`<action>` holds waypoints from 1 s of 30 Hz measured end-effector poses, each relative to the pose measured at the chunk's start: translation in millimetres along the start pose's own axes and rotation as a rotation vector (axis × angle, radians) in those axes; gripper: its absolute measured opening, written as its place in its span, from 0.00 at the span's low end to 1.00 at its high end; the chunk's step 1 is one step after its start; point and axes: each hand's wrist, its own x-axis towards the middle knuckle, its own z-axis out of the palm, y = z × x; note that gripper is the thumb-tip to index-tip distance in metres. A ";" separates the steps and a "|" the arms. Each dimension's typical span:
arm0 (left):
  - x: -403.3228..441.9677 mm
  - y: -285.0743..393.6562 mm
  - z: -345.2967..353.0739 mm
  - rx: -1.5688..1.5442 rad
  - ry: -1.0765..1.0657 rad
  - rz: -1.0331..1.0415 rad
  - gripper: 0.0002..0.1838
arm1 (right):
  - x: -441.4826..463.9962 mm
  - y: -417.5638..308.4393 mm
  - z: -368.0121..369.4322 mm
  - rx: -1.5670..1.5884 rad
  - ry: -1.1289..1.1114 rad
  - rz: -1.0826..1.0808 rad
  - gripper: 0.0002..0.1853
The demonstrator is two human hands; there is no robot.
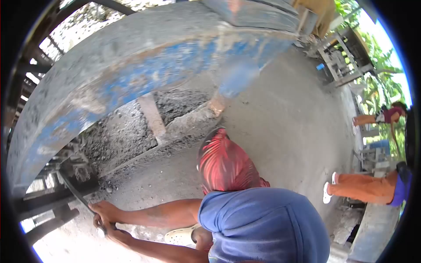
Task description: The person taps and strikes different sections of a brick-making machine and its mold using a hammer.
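Observation:
Neither my left hand nor my right hand shows in the head view. A co-worker in a blue shirt (267,223) and a red patterned head cloth (228,164) is bent low close in front of me. Both of the co-worker's hands (105,217) are closed around a long dark tool handle (76,193). Its far end reaches among dark bars at the left, where its tip is hard to make out. Beside the co-worker, rough grey material (118,136) lies under a large table-like structure with a worn blue side (175,65).
Two other people stand at the right, one in orange trousers (362,186), one in a dark red top (390,115). A wooden frame (342,57) is at the upper right. Dark beams (57,193) cross the left edge. Grey floor (289,118) spans the middle.

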 end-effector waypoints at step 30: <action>-173.7 144.1 -263.6 -0.020 0.380 -1.178 0.18 | -192.5 -328.0 266.9 -0.409 -1.044 1.144 0.14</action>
